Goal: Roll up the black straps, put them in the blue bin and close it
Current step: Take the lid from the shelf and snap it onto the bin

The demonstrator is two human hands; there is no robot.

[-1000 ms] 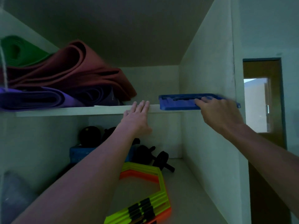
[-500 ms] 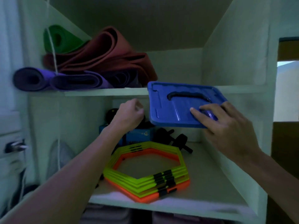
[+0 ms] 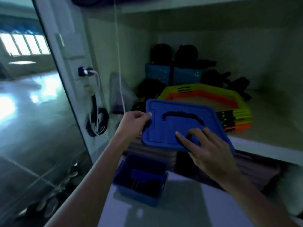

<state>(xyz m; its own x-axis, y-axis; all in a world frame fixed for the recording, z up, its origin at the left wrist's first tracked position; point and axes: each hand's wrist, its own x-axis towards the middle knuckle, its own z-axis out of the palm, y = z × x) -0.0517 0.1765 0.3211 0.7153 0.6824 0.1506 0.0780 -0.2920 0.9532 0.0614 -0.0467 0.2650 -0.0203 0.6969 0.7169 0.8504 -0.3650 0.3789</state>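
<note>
I hold a blue lid (image 3: 165,128) with a black handle in the air in front of the shelf, tilted a little. My left hand (image 3: 133,122) grips its left edge. My right hand (image 3: 207,149) grips its near right corner, fingers spread over the top. Below and nearer to me, the blue bin (image 3: 139,192) stands open on a pale surface, with dark straps (image 3: 141,182) lying inside it; their shape is blurred.
On the shelf behind the lid lie stacked yellow and orange hexagonal rings (image 3: 229,102), two blue boxes (image 3: 173,74) and black gear. A white cabinet post with a plugged-in charger (image 3: 85,72) and hanging cables stands to the left. Rolled mats lie under the shelf.
The lid came off the upper shelf and moved down toward me. My left hand left the shelf edge and took the lid's left side. My view dropped, showing the open bin.
</note>
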